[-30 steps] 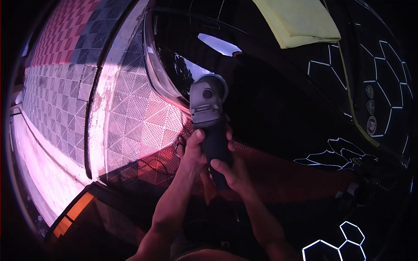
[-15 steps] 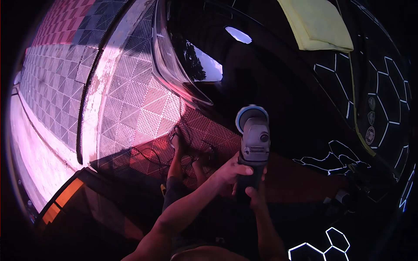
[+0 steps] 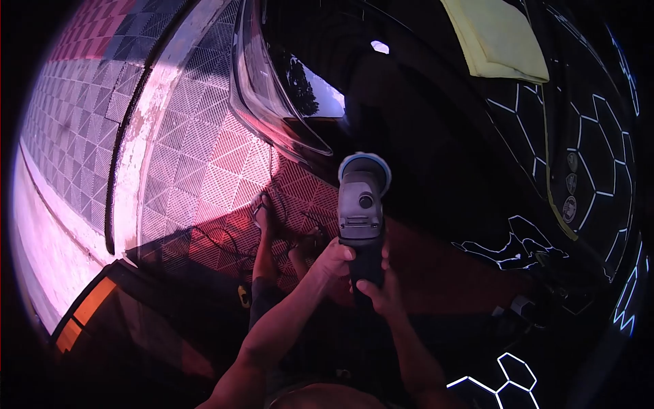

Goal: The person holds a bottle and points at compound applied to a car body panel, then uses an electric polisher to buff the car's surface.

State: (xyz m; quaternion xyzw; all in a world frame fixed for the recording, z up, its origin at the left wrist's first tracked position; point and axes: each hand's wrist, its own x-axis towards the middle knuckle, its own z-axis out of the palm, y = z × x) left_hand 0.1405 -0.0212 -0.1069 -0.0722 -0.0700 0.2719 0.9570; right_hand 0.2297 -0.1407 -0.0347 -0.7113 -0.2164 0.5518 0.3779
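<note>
Both my hands are wrapped round the body of a grey and black car polisher (image 3: 361,211). My left hand (image 3: 334,262) grips its left side just behind the grey head. My right hand (image 3: 383,290) closes round the dark handle, lower and on the right; part of its fingers are hidden behind the tool. At the far end, the round pad with a blue rim (image 3: 364,163) is against or just over the glossy black car panel (image 3: 415,136); I cannot tell which. The headlight (image 3: 272,102) lies to the left of the pad.
A folded yellow towel (image 3: 501,41) lies on the car at upper right. A cord (image 3: 225,238) trails over the tiled floor (image 3: 184,170) near my sandalled foot (image 3: 261,208). Bright hexagon light reflections show on the dark bodywork at right.
The polisher, with both hands on it, has shifted left and slightly up in view, toward the headlight. The whole scene has also moved slightly left.
</note>
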